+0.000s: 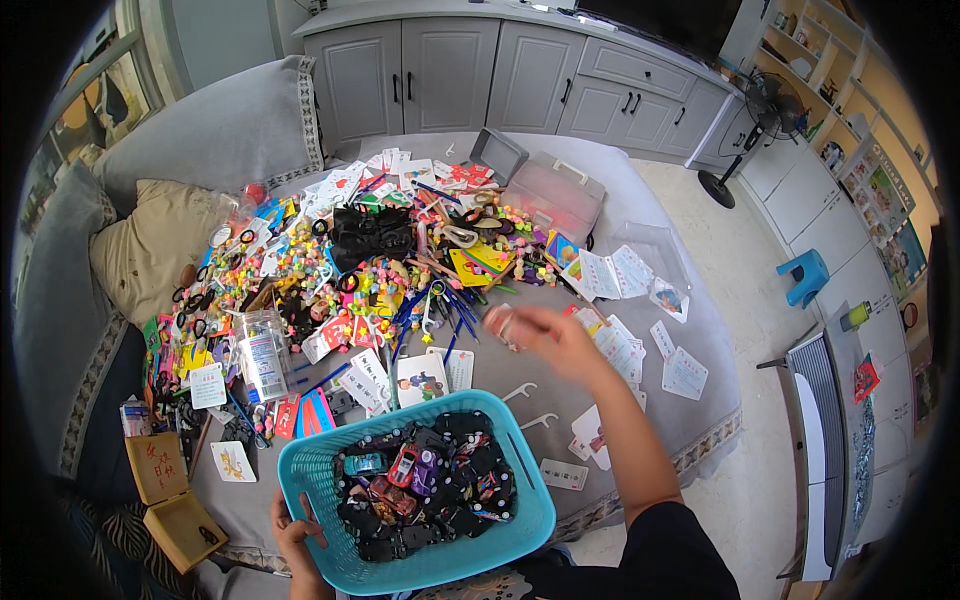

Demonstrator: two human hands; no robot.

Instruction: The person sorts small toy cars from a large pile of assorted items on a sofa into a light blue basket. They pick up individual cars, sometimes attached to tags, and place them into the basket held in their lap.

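Note:
My left hand [296,532] grips the left end of a turquoise plastic basket [536,501], with fingers through its handle slot. Inside the basket lie many small toy cars, among them a red car [403,465], a purple car [426,472] and a teal car [364,463]; several black ones lie wheels up. Beyond the basket, my right hand [551,337] is held over the grey sofa cover [517,427], right of a bunch of blue pencils [442,307]. Motion blurs its fingers, so I cannot tell whether the reddish patch there is a held thing.
A heap of colourful beads [292,247], cards and hair ties spreads over the sofa. Around it are a clear plastic jar [261,356], an open wooden box [161,480], a lidded clear case [555,195] and loose cards [619,349]. White hooked plastic picks [519,391] lie beside the basket.

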